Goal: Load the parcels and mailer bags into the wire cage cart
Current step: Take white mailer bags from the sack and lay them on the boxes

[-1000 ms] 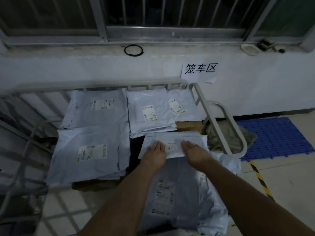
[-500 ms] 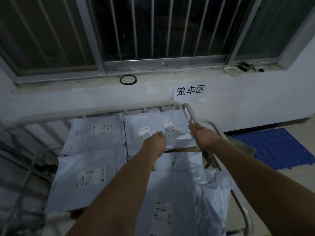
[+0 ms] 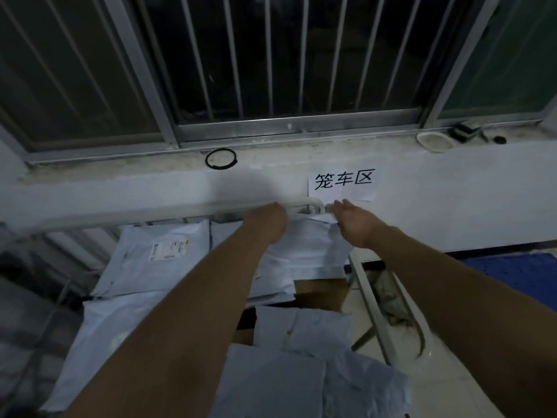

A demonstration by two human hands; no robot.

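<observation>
I see left hand [image 3: 266, 222], right hand [image 3: 357, 223] flanking mailer bag [image 3: 307, 247], seating it against cart rail [image 3: 150, 215] beyond fingertips to fill corner. Right fingers [image 3: 346, 204] straight, probably pressing; left's hidden, cannot tell.

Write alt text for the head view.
The left hand and right hand rest on a pale mailer bag at the far right corner of the wire cage cart, among other mailer bags. A paper sign and barred window lie beyond.
</observation>
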